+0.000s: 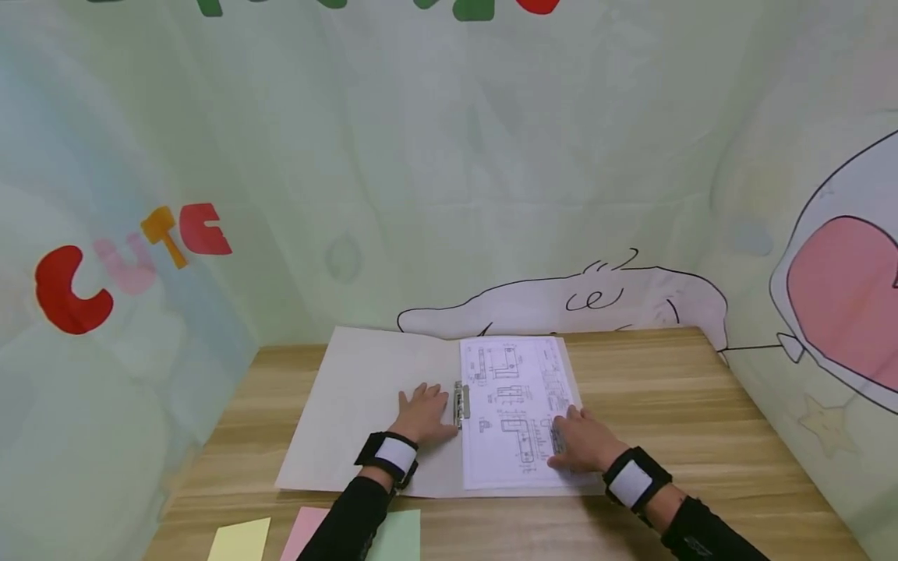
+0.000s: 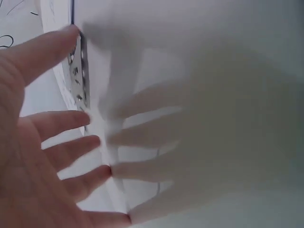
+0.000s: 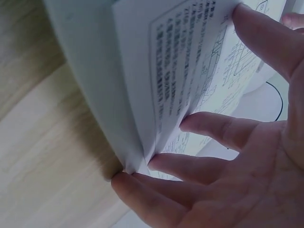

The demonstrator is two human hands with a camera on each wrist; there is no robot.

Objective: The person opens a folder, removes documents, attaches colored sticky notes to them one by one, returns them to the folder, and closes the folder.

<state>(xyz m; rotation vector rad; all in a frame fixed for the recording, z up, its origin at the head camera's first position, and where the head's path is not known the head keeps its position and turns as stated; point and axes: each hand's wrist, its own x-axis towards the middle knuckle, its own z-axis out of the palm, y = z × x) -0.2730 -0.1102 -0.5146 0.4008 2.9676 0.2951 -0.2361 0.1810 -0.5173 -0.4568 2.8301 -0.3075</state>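
Note:
An open white folder lies flat on the wooden table. Printed sheets with technical drawings are on its right half, beside a metal clip near the fold. My left hand rests on the left cover, fingers spread and thumb tip close by the clip; the left wrist view shows the same spread fingers and the clip's punched metal strip. At the sheets' right edge, my right hand touches the paper with extended fingers. In the right wrist view, one fingertip reaches past the folder's edge to the table.
Yellow, pink and green paper pieces lie at the table's front left, partly under the left sleeve. A printed cloth backdrop stands behind the wooden table and along its sides.

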